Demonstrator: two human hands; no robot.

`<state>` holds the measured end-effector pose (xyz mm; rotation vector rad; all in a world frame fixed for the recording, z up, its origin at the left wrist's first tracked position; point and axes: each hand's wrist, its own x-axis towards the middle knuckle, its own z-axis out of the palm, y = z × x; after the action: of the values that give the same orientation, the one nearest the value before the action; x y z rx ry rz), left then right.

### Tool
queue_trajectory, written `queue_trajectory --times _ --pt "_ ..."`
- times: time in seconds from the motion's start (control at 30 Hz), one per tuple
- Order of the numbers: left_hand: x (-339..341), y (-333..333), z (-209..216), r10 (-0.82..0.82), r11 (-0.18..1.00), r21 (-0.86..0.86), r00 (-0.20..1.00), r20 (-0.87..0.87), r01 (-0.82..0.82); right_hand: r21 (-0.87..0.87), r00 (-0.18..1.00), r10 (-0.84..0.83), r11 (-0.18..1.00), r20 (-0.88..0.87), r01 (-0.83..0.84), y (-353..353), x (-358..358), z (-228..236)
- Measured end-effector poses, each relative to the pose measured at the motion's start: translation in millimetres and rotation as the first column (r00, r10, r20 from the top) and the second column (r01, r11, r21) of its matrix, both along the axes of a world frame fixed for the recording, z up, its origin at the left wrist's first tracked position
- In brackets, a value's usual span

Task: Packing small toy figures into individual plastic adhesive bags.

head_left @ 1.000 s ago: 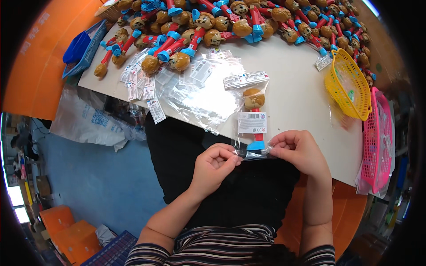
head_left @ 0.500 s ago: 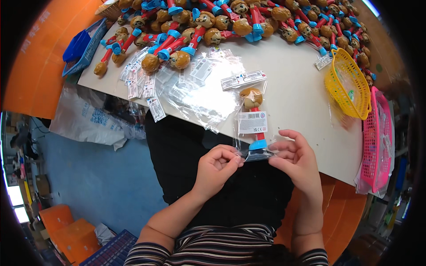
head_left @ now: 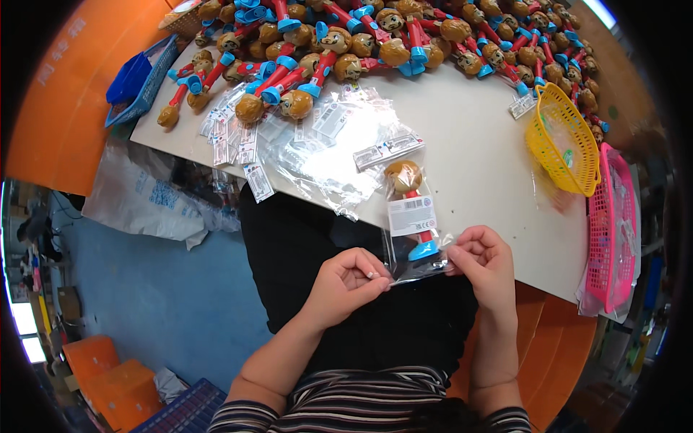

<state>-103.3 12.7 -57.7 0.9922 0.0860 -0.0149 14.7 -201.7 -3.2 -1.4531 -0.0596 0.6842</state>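
A clear plastic bag [head_left: 404, 267] with a printed header lies partly over the table's near edge. Inside it is a toy figure [head_left: 404, 175] with a brown head, red body and blue base, a white printed label across its middle. My left hand [head_left: 351, 280] pinches the bag's near left corner between thumb and fingers. At the near right corner, my right hand [head_left: 482, 261] grips the film with its fingers curled. The figure's blue base points toward me, between the two hands.
Many similar figures [head_left: 336, 40] are heaped along the table's far side. Flat clear bags [head_left: 317, 155] with printed headers spread left of my work. A yellow basket [head_left: 530, 141] and a pink basket [head_left: 593, 267] stand at right, blue baskets [head_left: 155, 86] at far left.
The bag with the figure has tilted and come slightly nearer to me. My left hand has moved left and down, still pinching its corner; my right fingers have curled closed on the film.
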Motion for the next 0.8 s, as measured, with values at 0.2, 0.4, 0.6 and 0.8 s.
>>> queue_trajectory --times 0.2,0.4,0.6,0.8 --pt "12 4 6 -0.070 0.969 -0.248 0.975 -0.210 0.017 0.099 0.950 0.301 0.951 -0.084 -0.293 -12 -12 6" --pt "31 -31 11 -0.025 0.978 -0.206 0.968 -0.251 -0.028 0.196 0.932 0.332 0.933 -0.143 -0.302 -29 -29 -3" --pt "24 -45 14 0.032 0.948 -0.292 0.950 -0.312 -0.127 0.160 0.986 -0.020 0.986 -0.166 0.047 -26 -67 -20" --pt "14 -46 27 0.086 0.871 -0.438 0.947 -0.309 -0.222 0.242 0.994 -0.084 0.965 -0.070 0.099 -4 -89 -36"
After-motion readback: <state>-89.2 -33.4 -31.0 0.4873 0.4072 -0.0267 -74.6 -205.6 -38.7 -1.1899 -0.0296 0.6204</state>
